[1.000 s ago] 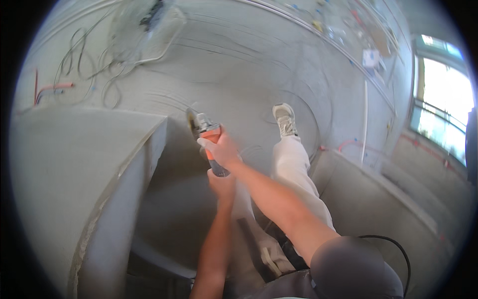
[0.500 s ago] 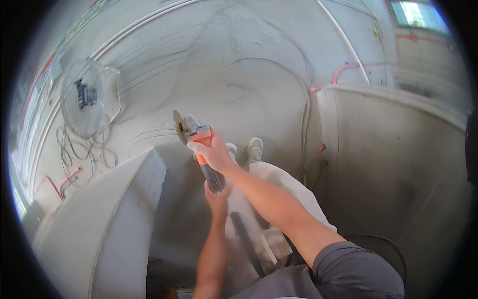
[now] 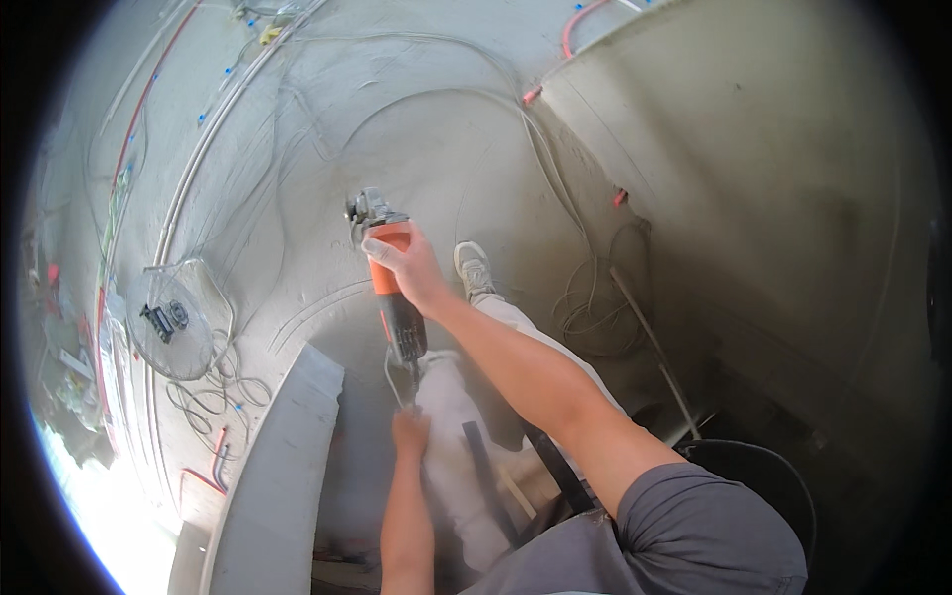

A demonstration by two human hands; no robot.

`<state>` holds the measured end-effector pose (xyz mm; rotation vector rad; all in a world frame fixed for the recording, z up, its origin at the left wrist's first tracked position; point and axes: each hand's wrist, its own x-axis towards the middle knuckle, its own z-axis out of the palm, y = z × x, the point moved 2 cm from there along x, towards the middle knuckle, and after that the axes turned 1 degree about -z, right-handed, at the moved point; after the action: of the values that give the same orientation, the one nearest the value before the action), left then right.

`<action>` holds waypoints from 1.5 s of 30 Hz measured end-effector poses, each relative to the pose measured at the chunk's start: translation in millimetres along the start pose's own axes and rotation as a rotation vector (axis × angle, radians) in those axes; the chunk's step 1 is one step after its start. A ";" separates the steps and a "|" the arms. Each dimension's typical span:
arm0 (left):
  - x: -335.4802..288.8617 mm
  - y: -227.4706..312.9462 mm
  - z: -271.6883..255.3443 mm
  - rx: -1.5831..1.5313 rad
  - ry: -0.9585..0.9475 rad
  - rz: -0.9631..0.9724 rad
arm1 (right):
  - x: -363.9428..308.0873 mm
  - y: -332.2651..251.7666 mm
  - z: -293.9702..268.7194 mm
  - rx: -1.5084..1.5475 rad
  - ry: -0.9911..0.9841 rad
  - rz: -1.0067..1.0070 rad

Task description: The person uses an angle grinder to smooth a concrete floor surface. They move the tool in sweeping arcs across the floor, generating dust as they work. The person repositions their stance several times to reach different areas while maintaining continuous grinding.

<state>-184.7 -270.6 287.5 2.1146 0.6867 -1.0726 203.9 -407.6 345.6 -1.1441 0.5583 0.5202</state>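
Note:
An orange and black angle grinder [image 3: 388, 288] is held over the floor in front of my legs, its metal head [image 3: 370, 206] pointing away from me. My right hand [image 3: 412, 266] wraps round the orange front part of the body, thumb on top. Only a narrow, edge-on part of the disc [image 3: 351, 214] shows at the head's left side. Below the black rear end, my left hand [image 3: 410, 430] is closed round the grinder's cord [image 3: 415, 375]. A thin loop also runs from the rear end down to this hand; its kind is unclear.
A pale wall stub [image 3: 273, 481] with a broken edge stands at my left, a tall wall [image 3: 754, 188] at my right. On the dusty floor are cable coils [image 3: 600, 312], a rod [image 3: 654, 347], white conduits [image 3: 193, 178] and a clear round cover [image 3: 171, 325]. A shoe [image 3: 474, 266] shows ahead.
My left hand has slid off the grinder's black rear end down to its cord. The disc has turned nearly edge-on. The view has swung right, showing more of the wall there.

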 end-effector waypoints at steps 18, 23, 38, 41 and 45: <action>-181.0 -194.4 99.0 0.176 0.004 0.203 | -256.7 159.2 -207.7 0.257 0.283 0.025; -235.1 -210.6 116.0 0.175 0.056 0.161 | -309.4 198.1 -254.7 0.261 0.287 0.084; -291.3 -178.0 223.7 0.197 0.210 0.146 | -356.1 229.1 -333.9 0.239 0.202 0.236; -282.1 -180.7 228.1 0.246 0.150 0.124 | -351.4 229.0 -340.1 0.275 0.187 0.221; -288.0 -221.5 236.5 0.318 0.034 0.074 | -341.5 237.8 -346.0 0.295 0.198 0.224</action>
<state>-606.0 -349.5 352.5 2.4114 0.4730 -1.1704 -255.8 -688.8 296.4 -0.8601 0.9106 0.4992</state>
